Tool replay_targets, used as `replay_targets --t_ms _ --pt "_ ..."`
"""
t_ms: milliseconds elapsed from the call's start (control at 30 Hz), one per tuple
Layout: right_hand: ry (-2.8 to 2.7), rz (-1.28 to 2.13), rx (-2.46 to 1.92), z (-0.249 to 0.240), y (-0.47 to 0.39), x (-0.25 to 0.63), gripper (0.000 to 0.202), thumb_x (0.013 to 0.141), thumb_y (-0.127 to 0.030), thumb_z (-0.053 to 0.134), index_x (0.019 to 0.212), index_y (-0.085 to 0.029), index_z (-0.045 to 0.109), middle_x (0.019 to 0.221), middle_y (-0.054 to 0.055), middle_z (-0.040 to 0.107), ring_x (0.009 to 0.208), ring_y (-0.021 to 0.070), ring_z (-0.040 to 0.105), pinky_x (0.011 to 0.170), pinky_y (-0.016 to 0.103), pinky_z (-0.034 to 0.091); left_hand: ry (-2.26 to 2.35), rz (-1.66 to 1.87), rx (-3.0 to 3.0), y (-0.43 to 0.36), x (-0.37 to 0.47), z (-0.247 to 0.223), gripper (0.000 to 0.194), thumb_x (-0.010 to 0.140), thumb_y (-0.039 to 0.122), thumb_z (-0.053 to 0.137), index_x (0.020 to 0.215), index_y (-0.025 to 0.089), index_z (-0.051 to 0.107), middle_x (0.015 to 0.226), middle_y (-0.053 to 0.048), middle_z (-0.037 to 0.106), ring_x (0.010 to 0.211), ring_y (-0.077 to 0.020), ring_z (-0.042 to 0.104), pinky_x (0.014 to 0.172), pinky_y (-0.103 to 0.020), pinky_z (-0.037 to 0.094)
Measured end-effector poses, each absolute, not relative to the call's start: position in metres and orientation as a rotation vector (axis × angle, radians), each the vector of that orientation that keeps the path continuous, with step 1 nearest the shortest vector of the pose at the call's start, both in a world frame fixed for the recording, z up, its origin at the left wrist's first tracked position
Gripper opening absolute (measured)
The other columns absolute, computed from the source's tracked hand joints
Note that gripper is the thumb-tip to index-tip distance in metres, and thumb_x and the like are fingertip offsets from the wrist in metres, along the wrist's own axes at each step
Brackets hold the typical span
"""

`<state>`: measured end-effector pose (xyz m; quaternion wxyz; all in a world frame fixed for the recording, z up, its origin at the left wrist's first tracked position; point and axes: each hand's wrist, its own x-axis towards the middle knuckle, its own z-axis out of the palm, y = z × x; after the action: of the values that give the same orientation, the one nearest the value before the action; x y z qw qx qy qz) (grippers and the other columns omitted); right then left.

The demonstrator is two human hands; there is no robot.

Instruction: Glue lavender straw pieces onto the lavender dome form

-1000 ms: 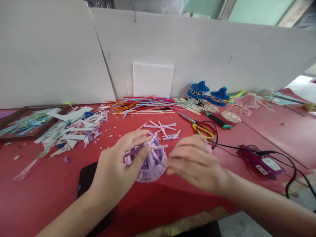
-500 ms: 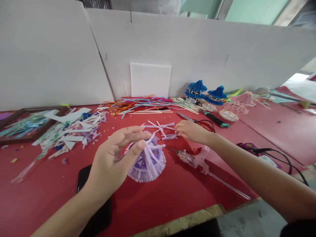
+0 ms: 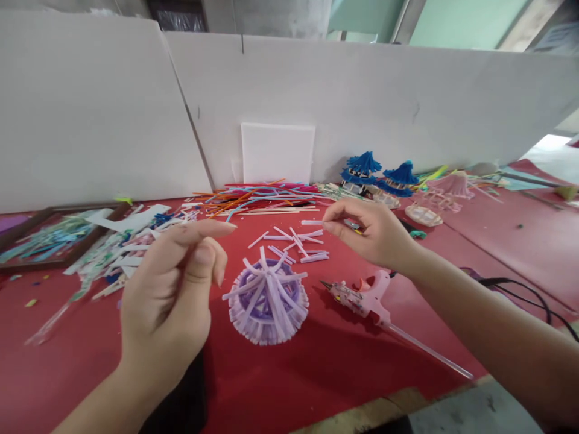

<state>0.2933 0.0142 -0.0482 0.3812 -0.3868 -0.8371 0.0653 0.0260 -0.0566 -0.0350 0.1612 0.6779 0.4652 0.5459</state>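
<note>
A lilac pipe-cleaner piece (image 3: 312,223) sticks out from the pinched fingertips of my right hand (image 3: 368,232), raised above the table. My left hand (image 3: 174,289) is empty, index finger stretched out and thumb apart from it, just left of a round lilac model roof (image 3: 270,304). That roof stands on the red table, with pipe-cleaner strips sloping down from its peak over a purple ring and a fringed rim. Beyond it lie several loose cut lilac pieces (image 3: 296,240). Right of the roof rests a pink glue gun (image 3: 362,298) with a clear glue stick in its back.
Long coloured pipe cleaners (image 3: 266,196) lie along the white board at the back. Blue roofed models (image 3: 362,169) and a pink one (image 3: 452,184) stand back right. Paper scraps (image 3: 131,241) and a brown frame (image 3: 58,259) are at left. A black phone (image 3: 181,398) lies under my left forearm.
My left hand has moved left, away from the lilac roof, leaving it in full view. My right hand has lifted from the loose pieces with one lilac piece between its fingertips.
</note>
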Motion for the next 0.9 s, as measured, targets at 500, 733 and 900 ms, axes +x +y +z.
replay_targets --t_ms 500,733,900 --pt "-2.052 0.389 -0.607 -0.016 -0.05 0.239 0.009 0.089 -0.013 0.064 0.09 -0.022 0.065 0.081 -0.003 0.07 0.072 0.0085 0.064 0.065 0.022 0.053 1.203 1.298 2.382 -0.065 0.029 -0.032 0.018 0.091 0.014 0.057 0.09 0.03 0.064 0.085 0.005 0.068 0.082 -0.0128 0.062 0.074 -0.024 0.049" --pt "-1.939 0.368 -0.567 -0.023 -0.053 0.232 0.014 0.084 -0.007 0.066 0.087 -0.021 0.066 0.078 -0.002 0.071 0.073 0.0085 0.066 0.064 0.02 0.054 1.166 1.323 2.39 -0.075 0.031 -0.03 0.017 0.087 0.016 0.062 0.098 0.028 0.062 0.087 0.004 0.066 0.084 -0.0147 0.061 0.077 -0.027 0.049" --pt "-1.917 0.456 -0.487 -0.027 -0.054 0.232 0.012 0.084 -0.009 0.068 0.089 -0.02 0.067 0.079 -0.001 0.073 0.07 0.0091 0.066 0.068 0.021 0.057 1.188 1.3 2.504 -0.074 0.032 -0.026 0.016 0.091 0.009 0.054 0.088 0.024 0.061 0.077 0.004 0.064 0.076 -0.011 0.059 0.07 -0.021 0.048"
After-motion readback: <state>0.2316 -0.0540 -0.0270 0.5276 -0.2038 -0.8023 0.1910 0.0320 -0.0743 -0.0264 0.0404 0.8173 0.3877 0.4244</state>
